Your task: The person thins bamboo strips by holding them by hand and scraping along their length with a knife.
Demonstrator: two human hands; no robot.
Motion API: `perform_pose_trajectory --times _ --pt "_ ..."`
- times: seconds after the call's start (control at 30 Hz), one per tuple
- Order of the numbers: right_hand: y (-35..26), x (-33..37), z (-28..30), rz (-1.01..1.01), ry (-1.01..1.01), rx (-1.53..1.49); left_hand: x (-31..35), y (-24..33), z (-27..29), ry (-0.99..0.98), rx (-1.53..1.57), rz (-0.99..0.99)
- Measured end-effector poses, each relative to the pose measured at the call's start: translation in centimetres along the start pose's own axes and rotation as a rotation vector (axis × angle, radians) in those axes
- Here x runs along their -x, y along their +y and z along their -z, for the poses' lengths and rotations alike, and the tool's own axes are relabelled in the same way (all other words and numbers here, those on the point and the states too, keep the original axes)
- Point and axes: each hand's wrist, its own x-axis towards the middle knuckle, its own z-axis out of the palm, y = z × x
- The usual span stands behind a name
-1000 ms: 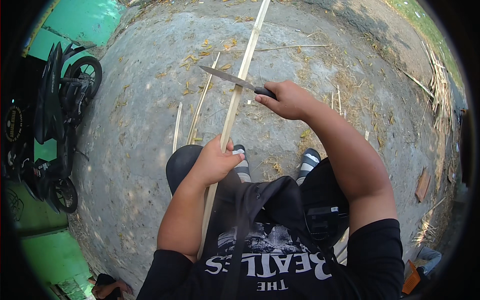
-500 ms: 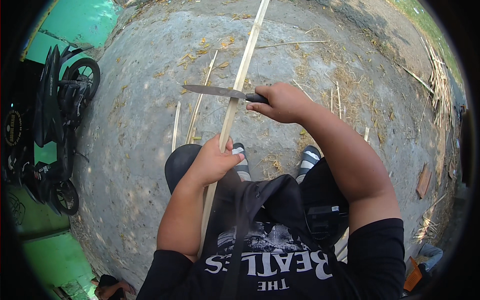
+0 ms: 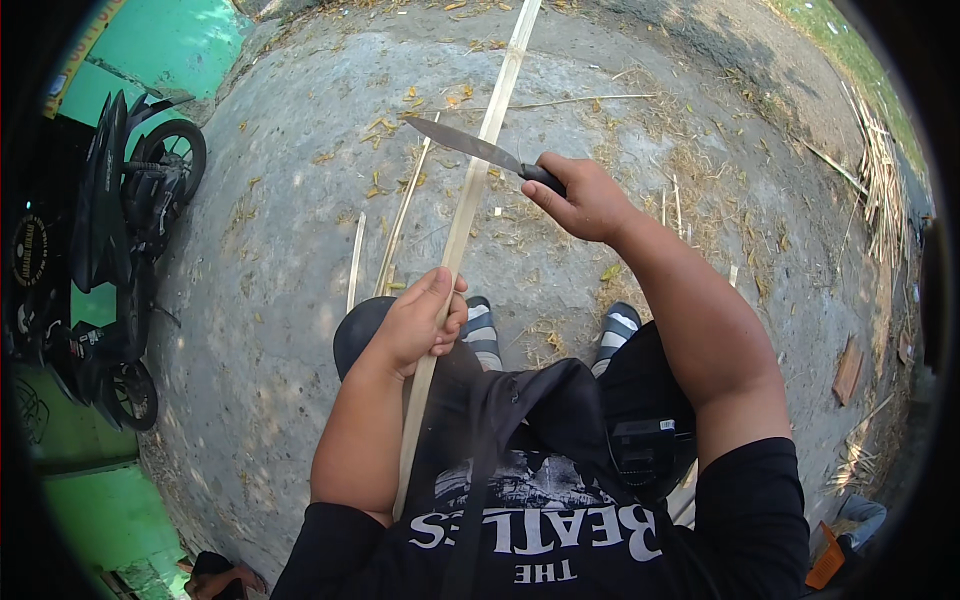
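Knife (image 3: 452, 138) is shifting outward along bamboo strip (image 3: 461, 225) | right hand (image 3: 585, 198) is gripping knife, left hand (image 3: 422, 318) clasping strip | shallow angle probably helping

The left hand (image 3: 412, 322) is wrapped around the near part of the pale strip (image 3: 464, 208), thumb lying along its upper face; the bent left arm (image 3: 358, 430) comes up on the strip's left. The right hand (image 3: 580, 198) is curled tight farther up, right of the strip, thumb toward it, the right arm (image 3: 690, 285) bent at the elbow. Both feet are right of the strip.
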Motion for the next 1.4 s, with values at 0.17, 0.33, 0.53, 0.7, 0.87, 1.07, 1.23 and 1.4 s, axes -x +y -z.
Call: perform_pose_trajectory --times 0.17,0.33,0.53,0.7,0.87,1.07,1.23,1.4 --pt "-1.3 0.0 -1.0 0.158 -0.050 0.097 0.2 0.3 0.0 0.014 0.091 -0.035" --pt "-1.5 -0.1 -1.8 0.225 -0.076 0.085 0.2 0.3 0.2 0.032 0.092 -0.079" --pt "-1.4 -0.4 -1.6 0.137 -0.103 0.025 0.2 0.0 1.1 -0.078 0.197 -0.035" --pt "-2.8 0.0 -1.6 0.197 -0.177 0.071 0.5 -0.1 0.9 -0.088 0.184 -0.048" --pt "-1.6 -0.5 -1.6 0.210 -0.191 0.067 0.2 0.0 0.5 -0.063 0.113 -0.053" --pt "-2.5 -0.3 -1.7 0.191 -0.184 0.094 0.6 -0.1 0.6 -0.067 0.180 -0.063" --pt "-1.8 -0.3 -1.9 0.233 -0.149 0.111 0.3 -0.2 0.5 -0.064 0.163 -0.070" --pt "-3.7 0.1 -1.6 0.227 -0.228 0.178 0.7 0.0 0.8 -0.081 0.220 -0.094"
